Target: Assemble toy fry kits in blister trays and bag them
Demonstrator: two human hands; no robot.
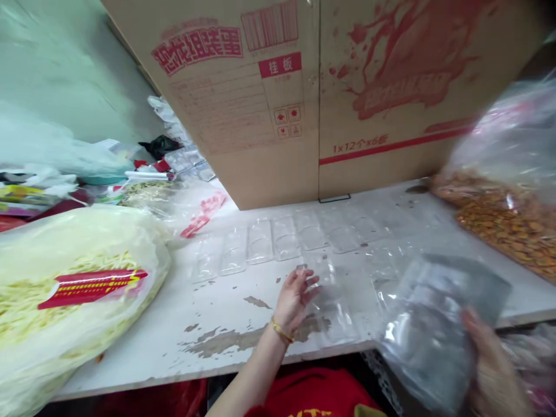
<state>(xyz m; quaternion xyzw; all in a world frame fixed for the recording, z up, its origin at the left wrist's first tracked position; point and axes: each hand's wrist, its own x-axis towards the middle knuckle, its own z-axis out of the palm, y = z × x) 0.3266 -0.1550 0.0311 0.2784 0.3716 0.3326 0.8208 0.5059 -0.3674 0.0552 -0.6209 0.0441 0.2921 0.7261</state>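
My left hand [297, 298], a yellow bracelet at its wrist, hovers over the table with fingers apart and loosely bent. Just right of its fingertips lies a clear plastic blister tray [334, 315]; whether they touch cannot be told. At the right, my right hand [489, 353] grips a stack of clear plastic blister trays [434, 336], blurred by motion, over the table's front edge. A row of similar clear trays [260, 240] lies flat in front of the carton, and more loose clear trays [382, 266] lie beside the stack.
A tall cardboard carton [278, 168] stands at the back of the white table [143, 353]. On the left sits a large bag of pale yellow strips [87, 249] with a red wrapper [93, 288]. A plastic bag of brown pieces [508, 223] stands at the right. Clutter fills the back left.
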